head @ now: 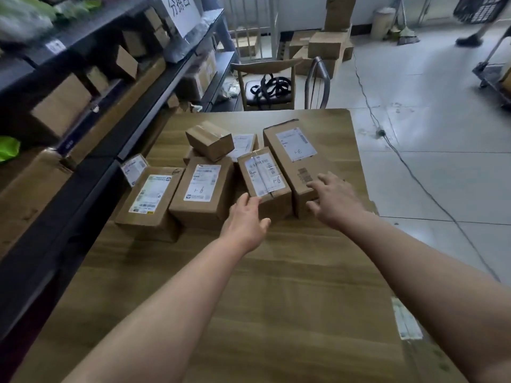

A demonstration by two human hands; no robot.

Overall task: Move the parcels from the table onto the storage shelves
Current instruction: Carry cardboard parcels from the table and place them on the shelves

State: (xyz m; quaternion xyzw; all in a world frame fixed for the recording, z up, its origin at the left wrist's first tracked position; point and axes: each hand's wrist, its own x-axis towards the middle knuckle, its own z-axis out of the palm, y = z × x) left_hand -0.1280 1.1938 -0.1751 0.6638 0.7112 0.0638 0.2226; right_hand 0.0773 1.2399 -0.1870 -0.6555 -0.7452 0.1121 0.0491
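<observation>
Two bare forearms reach out over the wooden table (276, 286). The left hand (246, 219) has its fingers straight and its fingertips against the near left corner of the taped parcel (265, 175), marked "1-6"; it grips nothing. The right hand (334, 200) is spread and relaxed over the near end of the long parcel (293, 158); contact cannot be confirmed. These two parcels lie side by side, touching. To their left, two more labelled parcels (203, 189) lie flat near the table edge that borders the storage shelves (83, 172). Behind them, a small box (210, 140) sits tilted on top of a flat parcel (243, 143). The shelves run along the left side and hold brown cartons. Beyond the table stands a chair (265, 64) with black straps on its seat, and further off, stacked cartons (326, 45) sit on the tiled floor.
</observation>
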